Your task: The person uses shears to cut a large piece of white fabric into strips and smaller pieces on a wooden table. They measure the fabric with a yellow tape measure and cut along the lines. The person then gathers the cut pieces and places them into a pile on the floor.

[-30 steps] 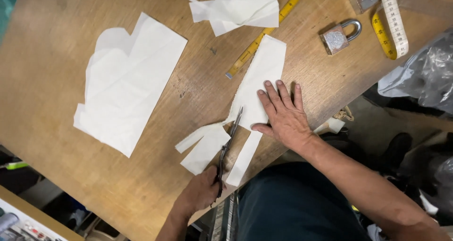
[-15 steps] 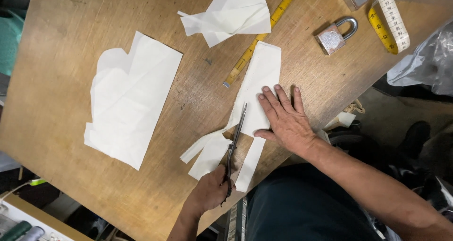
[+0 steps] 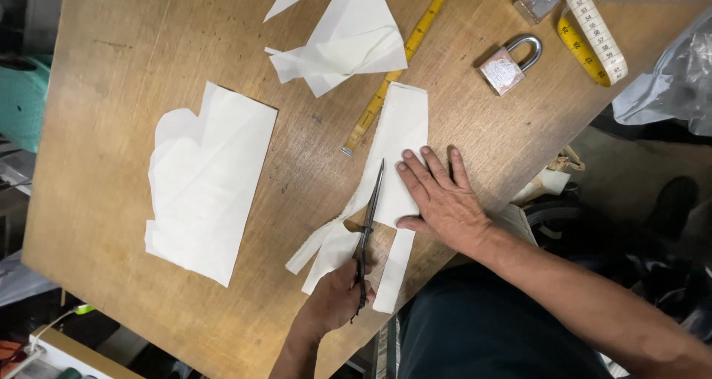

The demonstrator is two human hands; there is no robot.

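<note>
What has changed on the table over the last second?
The scissors in the left hand have advanced further up the white strip, lengthening the cut. The right hand stays flat on the strip. The padlock and other cloth pieces have not moved.

Scuffed wooden table (image 3: pixel 148 38), cluttered dim floor (image 3: pixel 638 179)

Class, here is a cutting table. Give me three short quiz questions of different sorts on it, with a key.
1. True or false: the right hand lies flat on the white strip.
2. Which hand holds the scissors? A) left B) right
3. Fill in: near the looped tape measure lies a metal ____.
Key: 1 true; 2 A, the left hand; 3 padlock.
</note>
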